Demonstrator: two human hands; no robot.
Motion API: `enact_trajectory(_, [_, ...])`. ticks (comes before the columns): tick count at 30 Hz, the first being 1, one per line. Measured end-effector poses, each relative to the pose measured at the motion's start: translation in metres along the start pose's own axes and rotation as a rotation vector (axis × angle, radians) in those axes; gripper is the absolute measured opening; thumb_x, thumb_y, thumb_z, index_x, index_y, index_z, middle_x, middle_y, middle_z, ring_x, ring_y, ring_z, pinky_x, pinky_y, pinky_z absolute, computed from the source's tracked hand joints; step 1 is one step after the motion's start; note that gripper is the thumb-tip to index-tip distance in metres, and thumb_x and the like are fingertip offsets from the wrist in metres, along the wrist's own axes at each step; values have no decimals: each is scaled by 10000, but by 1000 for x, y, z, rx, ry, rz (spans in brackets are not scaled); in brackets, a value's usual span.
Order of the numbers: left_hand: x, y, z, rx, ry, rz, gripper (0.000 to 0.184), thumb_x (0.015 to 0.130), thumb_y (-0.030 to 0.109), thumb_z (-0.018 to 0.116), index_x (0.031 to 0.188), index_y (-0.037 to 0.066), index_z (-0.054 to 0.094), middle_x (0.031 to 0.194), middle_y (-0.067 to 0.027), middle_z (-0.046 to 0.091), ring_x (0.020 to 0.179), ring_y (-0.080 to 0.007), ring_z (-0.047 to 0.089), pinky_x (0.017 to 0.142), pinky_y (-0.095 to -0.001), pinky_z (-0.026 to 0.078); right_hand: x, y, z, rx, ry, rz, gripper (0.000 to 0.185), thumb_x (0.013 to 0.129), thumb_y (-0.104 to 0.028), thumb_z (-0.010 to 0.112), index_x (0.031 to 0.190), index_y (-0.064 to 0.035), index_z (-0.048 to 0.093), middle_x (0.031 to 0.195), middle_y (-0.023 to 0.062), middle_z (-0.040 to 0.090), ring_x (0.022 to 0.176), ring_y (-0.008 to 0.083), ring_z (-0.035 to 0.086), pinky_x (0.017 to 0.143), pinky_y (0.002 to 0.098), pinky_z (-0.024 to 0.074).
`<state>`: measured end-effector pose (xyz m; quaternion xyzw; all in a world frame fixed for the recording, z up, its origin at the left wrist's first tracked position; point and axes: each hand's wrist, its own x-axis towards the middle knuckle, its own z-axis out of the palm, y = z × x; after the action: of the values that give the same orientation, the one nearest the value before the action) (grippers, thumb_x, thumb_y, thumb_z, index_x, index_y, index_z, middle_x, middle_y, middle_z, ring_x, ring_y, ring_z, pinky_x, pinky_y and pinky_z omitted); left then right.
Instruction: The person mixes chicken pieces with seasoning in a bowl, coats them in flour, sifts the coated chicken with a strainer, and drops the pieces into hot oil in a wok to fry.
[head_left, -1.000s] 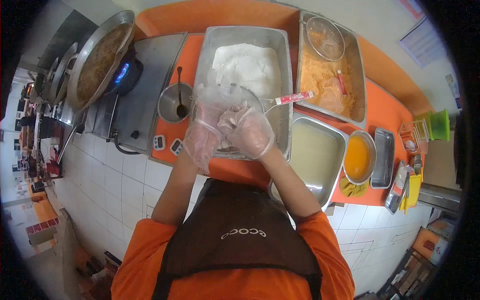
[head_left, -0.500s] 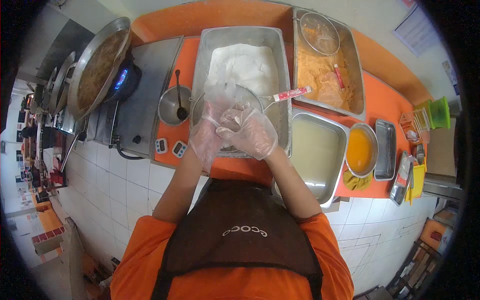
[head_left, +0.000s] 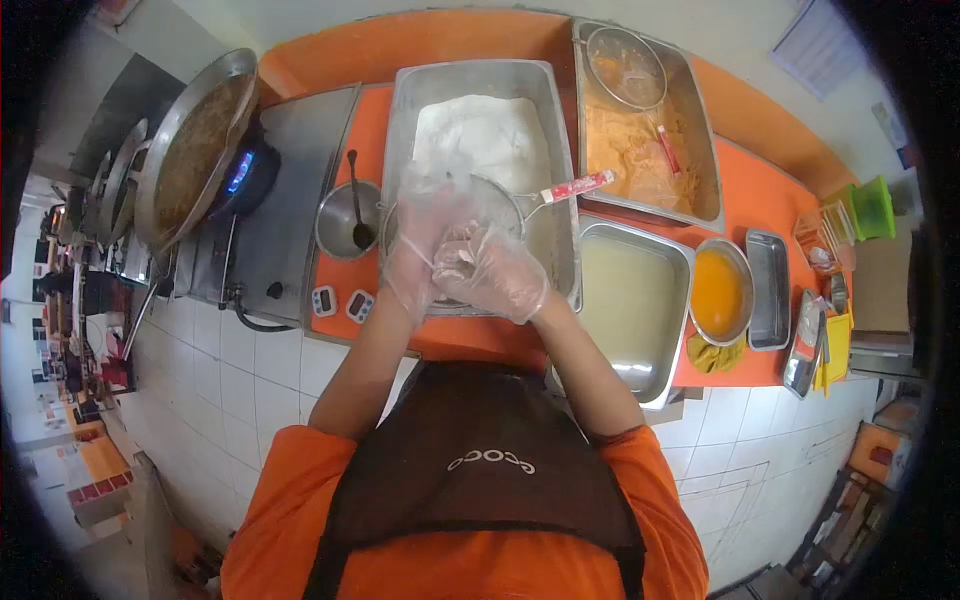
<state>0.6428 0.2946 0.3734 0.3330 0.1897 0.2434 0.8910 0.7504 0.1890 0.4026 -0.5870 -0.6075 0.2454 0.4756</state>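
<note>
Both of my hands wear clear plastic gloves and meet over a round wire sieve (head_left: 505,205), which lies in a metal tray of white flour (head_left: 478,130). My left hand (head_left: 425,240) reaches up over the sieve's left side, its fingers stretched away from me and partly blurred. Pressed against its palm side is my right hand (head_left: 500,275), with fingers curled in. A small pale, floury lump seems to be between the hands, mostly hidden by the gloves. The sieve's red-and-white handle (head_left: 578,187) sticks out over the tray's right rim.
Left are a steel bowl (head_left: 335,225) with a dark spoon, two timers (head_left: 323,300), and a large wok (head_left: 195,150) over a blue flame. Right are an orange-crumb tray (head_left: 620,150) with another sieve, a pale-liquid tray (head_left: 630,290), an orange-liquid bowl (head_left: 718,295) and a metal pan (head_left: 768,290).
My left hand's fingers have shifted slightly and blurred. My right hand has turned a little against it, staying curled. The whole view has tilted slightly.
</note>
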Motion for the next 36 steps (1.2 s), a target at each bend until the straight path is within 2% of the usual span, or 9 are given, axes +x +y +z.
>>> enact_trajectory(5, [20,-11,-19,-165,5,-11,505,987,481,409,1299,97,507,1359,-65,498,1256,-257,468,1026,-471,403,-3,-8,-4,-51,-53,24,143,759,-139,681,828,-20,644,809,152,646,698,324,566,677,392,472])
enact_trajectory(10, [43,2,-33,2237,-269,670,523,976,485,385,1364,142,456,1428,-65,454,1360,-302,356,1035,-553,348,-5,-1,0,-23,-105,41,278,763,-294,678,868,-37,668,895,191,657,821,376,617,771,452,483])
enact_trajectory(14, [73,-7,-38,2971,-283,465,525,962,502,353,1401,230,448,1491,-37,398,1403,-266,307,1044,-625,289,-6,-1,3,-40,-121,39,300,771,-305,676,899,-33,667,902,191,658,821,375,619,780,446,487])
enact_trajectory(16, [81,-1,-53,3680,227,1334,510,964,506,344,1389,253,467,1505,-20,382,1408,-247,301,1049,-656,245,-6,-1,3,-49,-119,15,300,777,-303,674,908,-33,664,900,192,657,822,374,618,782,442,488])
enact_trajectory(18, [75,10,-30,3613,186,1324,512,962,513,340,1392,263,464,1515,-8,369,1412,-232,296,1060,-662,218,-6,0,-1,-98,-115,-20,291,785,-294,672,917,-34,661,901,194,655,831,372,616,790,437,489])
enact_trajectory(21, [66,20,12,2312,-302,328,537,965,513,341,1417,234,422,1514,-14,363,1405,-222,307,1081,-615,222,-6,-10,-11,-59,-135,24,290,788,-287,678,932,-37,666,935,192,653,862,366,612,804,430,488])
enact_trajectory(26, [78,17,36,43,10,-208,566,997,460,341,1450,120,344,1482,-81,384,1353,-241,371,1098,-485,299,-24,-16,-23,15,100,83,164,761,-158,694,867,-34,671,938,142,637,805,312,595,751,375,479])
enact_trajectory(32, [74,-48,61,21,-13,-164,277,983,340,462,1082,101,562,1039,-86,584,1014,-232,557,878,-403,465,-92,-14,-69,53,392,230,182,817,-73,681,978,5,648,956,73,613,875,152,601,757,288,485])
enact_trajectory(36, [82,-107,77,-86,411,-453,225,957,339,511,922,120,546,893,-81,555,849,-229,545,755,-374,463,-161,-4,-95,279,692,446,159,856,-46,662,993,29,638,959,52,607,874,132,585,756,261,484])
